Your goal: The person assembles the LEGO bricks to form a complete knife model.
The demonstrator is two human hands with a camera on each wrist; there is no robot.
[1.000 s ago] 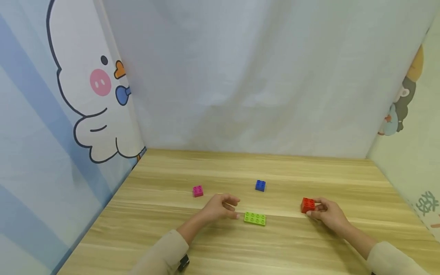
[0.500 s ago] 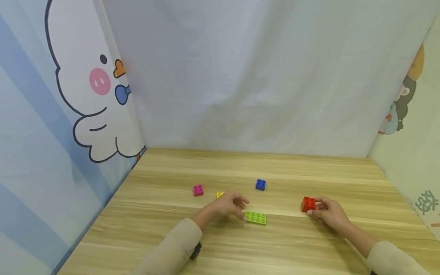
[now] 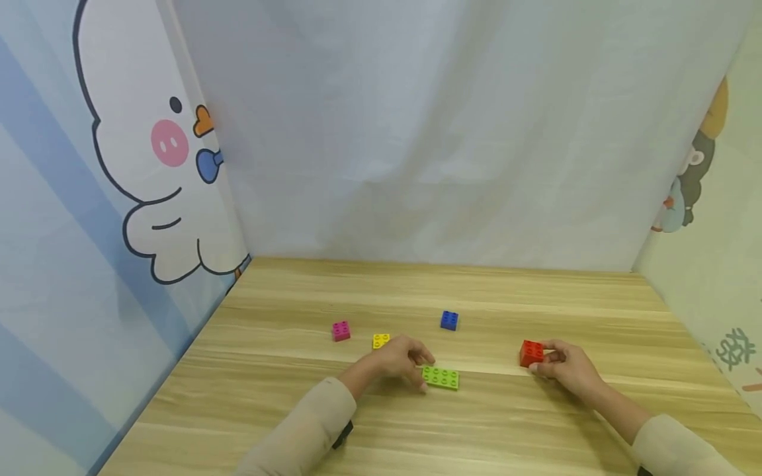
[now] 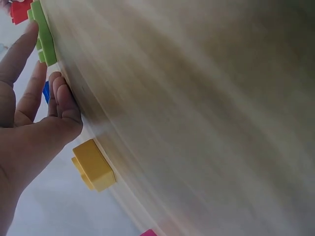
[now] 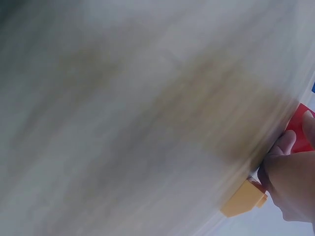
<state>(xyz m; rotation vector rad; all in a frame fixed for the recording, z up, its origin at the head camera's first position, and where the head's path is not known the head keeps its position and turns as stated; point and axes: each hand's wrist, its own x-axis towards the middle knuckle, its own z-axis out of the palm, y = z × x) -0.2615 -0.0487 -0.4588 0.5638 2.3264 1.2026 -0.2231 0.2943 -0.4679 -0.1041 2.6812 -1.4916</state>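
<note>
My left hand [image 3: 400, 357] reaches over the table to the left end of a flat lime-green 2x4 toy brick [image 3: 440, 377]. Its thumb and forefinger are spread around that end, fingertips right at the edges; the green brick [image 4: 45, 37] also shows at the top of the left wrist view. With thumb and fingers, my right hand [image 3: 568, 371] pinches a red 2x2 brick [image 3: 531, 353] from its right side, low at the tabletop. The red brick [image 5: 300, 129] is partly covered by the fingers in the right wrist view.
A yellow brick [image 3: 381, 340] lies behind the left wrist, with a magenta brick [image 3: 341, 331] farther left. The blue brick [image 3: 449, 320] sits beyond the green one. An orange-yellow brick [image 5: 243, 199] stands beside the right hand. A white curtain [image 3: 440, 132] hangs behind the wooden table [image 3: 476, 430].
My left hand has moved right to the green brick's end, uncovering the yellow brick behind it. The right hand keeps its hold on the red brick in the same place.
</note>
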